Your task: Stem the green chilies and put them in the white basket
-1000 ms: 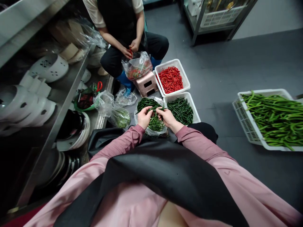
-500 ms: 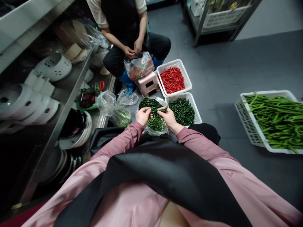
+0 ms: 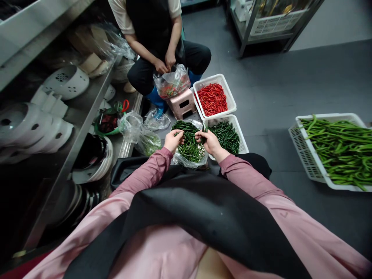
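Above the left side of an open plastic bag (image 3: 190, 163) is my left hand (image 3: 173, 140), its fingers pinched; what they hold, if anything, is too small to name. Dark green chilies (image 3: 188, 128) and a pile of green stems (image 3: 190, 150) lie in the bag. My right hand (image 3: 209, 142) is closed on green chilies (image 3: 204, 131) at the bag's right side. Just beyond it, a white basket (image 3: 243, 136) holds more dark green chilies.
Red chilies (image 3: 211, 99) fill another white basket. Opposite sits a person (image 3: 151, 31) with both hands at a plastic bag on a pink stool (image 3: 182, 104). Long green peppers (image 3: 343, 149) fill a basket at right. Shelves of bowls (image 3: 66, 82) stand at left.
My hands have moved apart, the left one to the left and the right one slightly to the right. The other person's hands have shifted slightly.
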The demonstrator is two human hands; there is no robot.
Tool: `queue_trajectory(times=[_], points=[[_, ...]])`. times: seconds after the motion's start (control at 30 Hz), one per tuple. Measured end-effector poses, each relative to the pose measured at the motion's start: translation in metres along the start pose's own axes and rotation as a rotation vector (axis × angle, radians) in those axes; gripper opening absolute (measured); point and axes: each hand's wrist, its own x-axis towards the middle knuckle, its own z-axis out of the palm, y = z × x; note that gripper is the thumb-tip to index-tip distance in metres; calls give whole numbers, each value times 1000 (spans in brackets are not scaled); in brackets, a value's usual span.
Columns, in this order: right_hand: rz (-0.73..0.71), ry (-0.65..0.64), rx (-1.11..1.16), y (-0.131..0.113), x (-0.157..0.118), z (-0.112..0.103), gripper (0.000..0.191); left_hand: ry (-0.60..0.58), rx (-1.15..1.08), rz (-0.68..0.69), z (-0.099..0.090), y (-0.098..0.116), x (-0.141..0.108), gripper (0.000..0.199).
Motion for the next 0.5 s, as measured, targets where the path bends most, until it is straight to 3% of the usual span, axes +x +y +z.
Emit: queue_trajectory(times=[0.1,0.23,0.3,0.43,0.5], points=[[6,-33,-217,-4,0,-4,19,-18,186,118,-5,-2,0,25],[70,-221,-469,-2,-5,-2,27,-138,394,173,4,-1,3,20],[71,-240,-507,1,-8,1,29,-206,362,142,12,-1,4,20],[26,-144,-483,6,-7,2,29,-172,222,34,19,-7,2,30],[8,-105,-467,8,-6,1,31,-262,244,-75,18,-12,-1,27]])
